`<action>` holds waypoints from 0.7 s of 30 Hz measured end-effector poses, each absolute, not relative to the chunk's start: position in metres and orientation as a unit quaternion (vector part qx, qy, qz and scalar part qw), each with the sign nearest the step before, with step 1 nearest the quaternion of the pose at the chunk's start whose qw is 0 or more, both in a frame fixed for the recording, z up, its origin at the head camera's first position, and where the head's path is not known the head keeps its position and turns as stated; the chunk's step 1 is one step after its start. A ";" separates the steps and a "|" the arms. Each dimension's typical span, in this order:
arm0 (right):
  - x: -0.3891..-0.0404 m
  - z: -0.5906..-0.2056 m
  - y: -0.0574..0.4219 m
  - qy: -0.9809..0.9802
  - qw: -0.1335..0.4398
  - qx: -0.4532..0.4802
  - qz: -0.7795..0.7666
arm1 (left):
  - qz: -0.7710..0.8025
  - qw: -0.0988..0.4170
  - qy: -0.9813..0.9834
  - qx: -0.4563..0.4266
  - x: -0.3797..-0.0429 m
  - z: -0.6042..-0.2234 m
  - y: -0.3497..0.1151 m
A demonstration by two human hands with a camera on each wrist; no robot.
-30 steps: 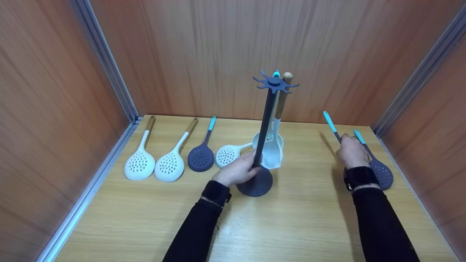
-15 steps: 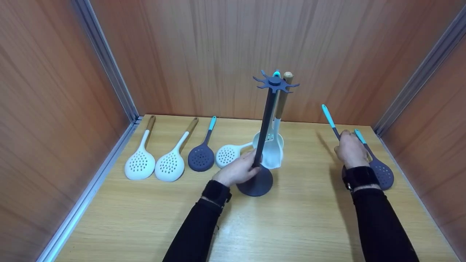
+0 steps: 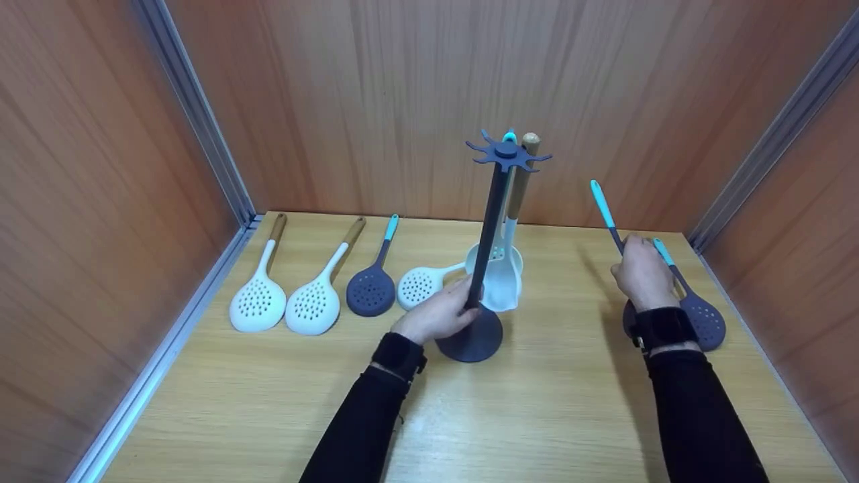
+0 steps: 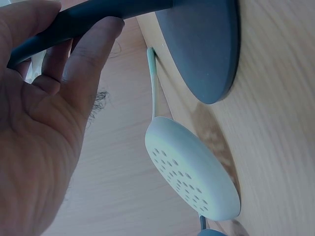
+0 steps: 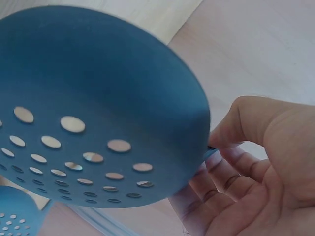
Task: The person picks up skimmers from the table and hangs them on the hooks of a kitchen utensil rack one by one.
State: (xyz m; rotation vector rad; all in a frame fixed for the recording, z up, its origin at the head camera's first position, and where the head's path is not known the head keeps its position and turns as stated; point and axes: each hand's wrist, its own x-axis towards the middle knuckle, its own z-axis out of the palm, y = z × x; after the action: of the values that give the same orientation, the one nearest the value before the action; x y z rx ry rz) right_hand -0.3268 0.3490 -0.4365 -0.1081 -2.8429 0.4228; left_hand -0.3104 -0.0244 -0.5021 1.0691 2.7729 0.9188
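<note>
My left hand [image 3: 437,314] grips the lower post of a dark utensil stand [image 3: 492,228] that has curved hooks on top. Behind the post hang a white ladle-like utensil [image 3: 502,285] with a wooden handle and another pale utensil, mostly hidden. At the right, my right hand [image 3: 644,274] pinches the neck of a dark skimmer [image 5: 113,88], its turquoise handle [image 3: 602,204] pointing up and away. The wrist mostly hides that skimmer's perforated head in the head view. Beside the right hand lies a second dark skimmer [image 3: 703,322].
On the table's left lie two white skimmers [image 3: 258,305] with wooden handles and a dark skimmer [image 3: 370,292] with a turquoise handle. A white skimmer [image 3: 417,287] lies near the left hand. Wooden panels [image 3: 402,100] enclose the back and sides.
The right hand has moved slightly up and left, raising the skimmer; its handle tip stands higher and its head shows left of the wrist. The left hand and stand stay put.
</note>
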 end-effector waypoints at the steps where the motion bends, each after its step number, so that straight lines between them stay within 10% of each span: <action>1: -0.326 -0.436 0.348 -0.979 0.137 -0.035 0.146 | 0.295 0.015 0.891 0.344 -0.310 -0.502 -0.024; 21: -0.318 -0.416 0.327 -0.969 0.176 -0.031 0.167 | 0.315 0.030 0.889 0.330 -0.310 -0.502 -0.024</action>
State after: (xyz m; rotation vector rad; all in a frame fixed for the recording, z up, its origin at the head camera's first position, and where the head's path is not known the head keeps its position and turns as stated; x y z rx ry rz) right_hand -0.3178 0.3272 -0.4164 -0.0870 -2.7449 0.4740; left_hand -0.3103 -0.0244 -0.5025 1.0188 2.7414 0.9704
